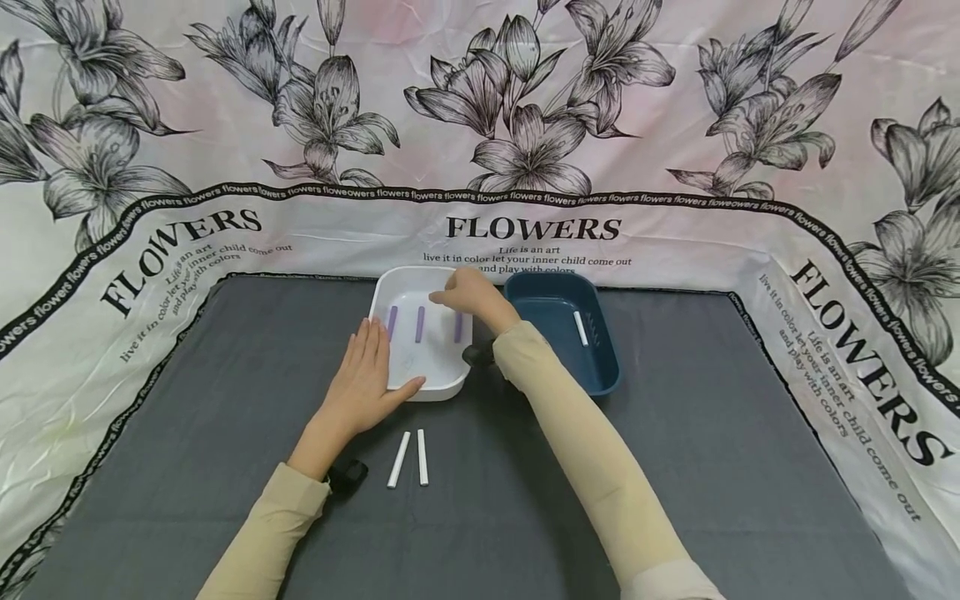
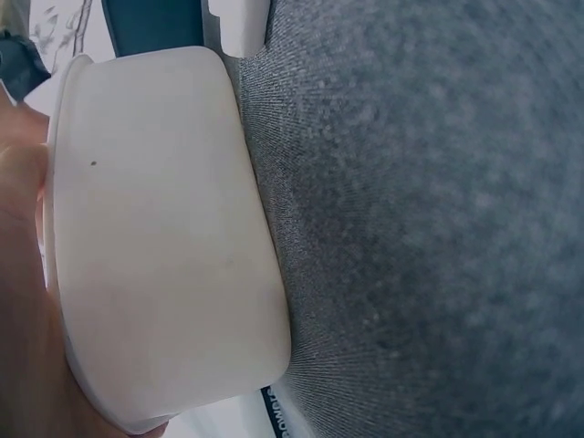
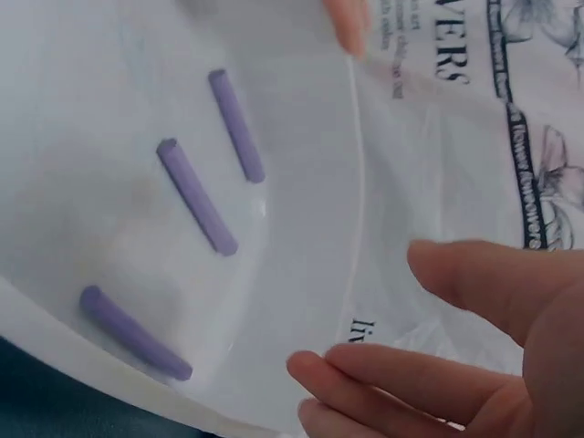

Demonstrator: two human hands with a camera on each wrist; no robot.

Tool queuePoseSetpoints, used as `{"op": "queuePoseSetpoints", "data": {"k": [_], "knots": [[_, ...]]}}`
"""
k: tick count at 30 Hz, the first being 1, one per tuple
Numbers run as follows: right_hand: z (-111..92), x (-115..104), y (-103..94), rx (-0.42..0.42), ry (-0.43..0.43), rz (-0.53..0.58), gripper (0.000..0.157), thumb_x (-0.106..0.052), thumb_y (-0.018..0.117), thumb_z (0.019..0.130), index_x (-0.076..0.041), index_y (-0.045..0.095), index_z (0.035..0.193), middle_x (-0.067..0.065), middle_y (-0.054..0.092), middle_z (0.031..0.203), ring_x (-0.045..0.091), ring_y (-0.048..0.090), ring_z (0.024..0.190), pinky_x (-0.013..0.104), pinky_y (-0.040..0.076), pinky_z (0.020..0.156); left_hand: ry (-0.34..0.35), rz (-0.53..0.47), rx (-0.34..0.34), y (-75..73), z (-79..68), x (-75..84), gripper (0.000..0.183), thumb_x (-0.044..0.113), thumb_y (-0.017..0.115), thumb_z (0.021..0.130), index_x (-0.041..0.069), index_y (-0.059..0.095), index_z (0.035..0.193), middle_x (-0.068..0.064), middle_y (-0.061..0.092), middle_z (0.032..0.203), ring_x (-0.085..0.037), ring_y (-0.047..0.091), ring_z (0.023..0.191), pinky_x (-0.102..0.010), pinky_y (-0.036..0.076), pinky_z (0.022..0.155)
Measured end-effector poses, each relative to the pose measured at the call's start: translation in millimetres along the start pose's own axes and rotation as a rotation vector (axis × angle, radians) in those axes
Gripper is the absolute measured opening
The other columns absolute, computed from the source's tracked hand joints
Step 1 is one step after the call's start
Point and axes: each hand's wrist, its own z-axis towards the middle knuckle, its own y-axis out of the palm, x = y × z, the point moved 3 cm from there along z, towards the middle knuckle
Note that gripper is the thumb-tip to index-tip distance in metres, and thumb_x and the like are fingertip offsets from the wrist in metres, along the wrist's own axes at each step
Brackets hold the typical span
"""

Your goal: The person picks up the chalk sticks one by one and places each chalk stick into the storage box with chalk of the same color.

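As a person's left hand [image 1: 363, 375] is resting against the near left corner of a white tray [image 1: 442, 372], its fingers are lying straight and side by side along the left rim, while its thumb is spreading away across the near edge. The right hand [image 1: 474, 292] is hovering over the far right part of the same tray; in the right wrist view its thumb is standing well apart from the fingers, which are bunching close together, and open space is showing between them.

Inside the white tray, three purple sticks [image 1: 419, 325] are lying apart from one another: one is sitting near the left wall by the left hand's fingertips, one is occupying the middle, and one is lying close to the right wall, below the right hand.

Just beside the white tray, on the right, a dark blue tray [image 1: 553, 337] is holding a single white stick [image 1: 581, 328], which is slanting slightly. Nearer the person, two loose white sticks [image 1: 399, 460] are lying side by side without touching on the dark gray cloth [image 1: 690, 467], just in front of the white tray.

Pale sleeves [image 1: 592, 458] are covering both forearms, and a dark device [image 1: 348, 476] is showing at the left wrist. Behind the trays, a white floral fabric [image 1: 420, 229] is displaying the word "FLOWERS."
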Motion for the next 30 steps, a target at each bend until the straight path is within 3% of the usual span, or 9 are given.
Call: {"op": "queuePoseSetpoints", "data": {"k": [4,6,8,9,11,12,30], "knots": [[-10,-1,-5.2,0.029,-0.042,0.051,0.054,-0.028,0.062,0.097,-0.011,0.033,0.055,-0.002,0.022,0.053,0.01,0.017,0.049,0.025,0.02,0.048,0.003,-0.001,0.001,0.2,1.1,-0.1,0.106,0.066,0.048,0.093,-0.014,0.011,0.152,-0.029,0.004,0.161,-0.038,-0.003,0.15,-0.051,0.005,0.12],[-16,-1,-8.0,0.048,-0.044,0.058,0.043,-0.03,0.061,0.098,-0.006,0.052,0.063,0.001,0.042,0.06,0.012,0.035,0.053,0.025,0.033,0.051,0.003,-0.004,-0.005,0.5,1.5,0.3,0.106,0.067,0.048,0.093,-0.013,0.01,0.152,-0.029,0.003,0.161,-0.037,-0.003,0.15,-0.051,0.004,0.12],[-22,0,-10.9,0.061,-0.032,0.069,0.035,-0.032,0.06,0.098,0.0,0.068,0.088,0.01,0.062,0.084,0.019,0.056,0.073,0.03,0.048,0.066,0.001,-0.005,-0.008,0.9,1.6,0.4,0.107,0.067,0.047,0.093,-0.013,0.009,0.153,-0.028,0.003,0.161,-0.037,-0.004,0.15,-0.051,0.004,0.12],[-24,0,-12.3,0.069,-0.025,0.077,0.038,-0.034,0.06,0.099,0.002,0.07,0.105,0.014,0.066,0.101,0.024,0.062,0.088,0.035,0.052,0.076,0.0,-0.005,-0.009,1.3,1.8,0.3,0.107,0.067,0.047,0.093,-0.013,0.009,0.153,-0.028,0.002,0.161,-0.037,-0.004,0.15,-0.051,0.004,0.12],[-29,1,-14.8,0.095,-0.025,0.087,0.05,-0.036,0.06,0.098,0.002,0.061,0.131,0.016,0.06,0.133,0.032,0.057,0.12,0.044,0.05,0.095,-0.002,-0.005,-0.008,1.9,1.8,0.2,0.107,0.067,0.047,0.093,-0.013,0.009,0.153,-0.028,0.002,0.162,-0.037,-0.004,0.15,-0.051,0.004,0.12],[-31,2,-15.6,0.1,-0.026,0.091,0.054,-0.037,0.06,0.098,0.002,0.058,0.136,0.017,0.056,0.139,0.033,0.053,0.127,0.046,0.047,0.1,-0.002,-0.005,-0.007,2.4,1.8,-0.2,0.107,0.067,0.047,0.093,-0.013,0.009,0.152,-0.028,0.002,0.161,-0.038,-0.004,0.15,-0.051,0.004,0.12],[-96,7,-41.1,0.403,-0.117,0.129,0.049,-0.032,0.059,0.097,-0.006,0.057,0.139,0.012,0.054,0.143,0.029,0.043,0.137,0.047,0.036,0.111,0.001,-0.005,0.02,2.4,-0.1,0.5,0.106,0.065,0.051,0.093,-0.015,0.012,0.152,-0.03,0.005,0.161,-0.039,-0.001,0.15,-0.053,0.007,0.12]]}}
